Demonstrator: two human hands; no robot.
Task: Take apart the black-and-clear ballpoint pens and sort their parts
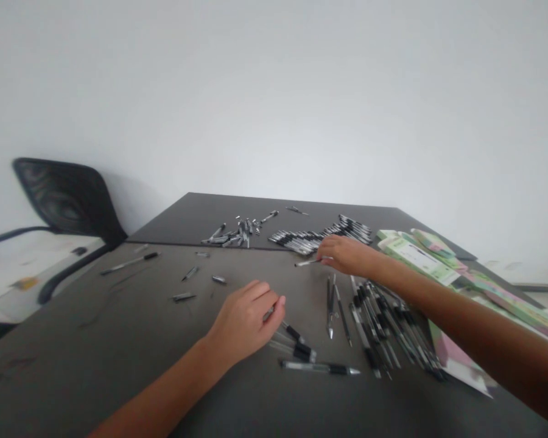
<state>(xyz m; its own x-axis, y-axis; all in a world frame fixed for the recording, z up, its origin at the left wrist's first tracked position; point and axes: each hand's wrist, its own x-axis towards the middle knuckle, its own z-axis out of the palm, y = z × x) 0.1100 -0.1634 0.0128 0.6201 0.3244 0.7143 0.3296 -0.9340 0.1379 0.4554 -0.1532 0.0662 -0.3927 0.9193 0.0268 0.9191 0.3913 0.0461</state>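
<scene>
**Left hand point(243, 322) and right hand point(347, 255) among pens on a dark grey bench point(95, 359)**

The matt bench runs into a darker panel point(210, 216) beyond the fingers, against a plain white wall point(274, 91). Far left of the fingers, a black mesh office chair point(66, 198) stands at the bench corner, above a pale floor point(22, 274).

The right hand's fingers point(331, 252) pinch a slim clear pen point(308, 263) narrowly. The left hand's fingers point(276, 304) curl tightly around a small dark pen piece point(268, 314), too blurred to tell more.

Just below the left fingers lie clear black-gripped pens point(319, 367). Below the right fingers spreads a loose heap of similar pens point(383, 328). Beyond both hands sit a long band of pens point(310, 240) and a cluster of pen parts point(232, 236). Loose pen pieces point(190, 273) and a single pen point(130, 263) lie left of the left fingers. Pale green printed cardboard packs point(420, 258) overlap right of the right fingers.
</scene>
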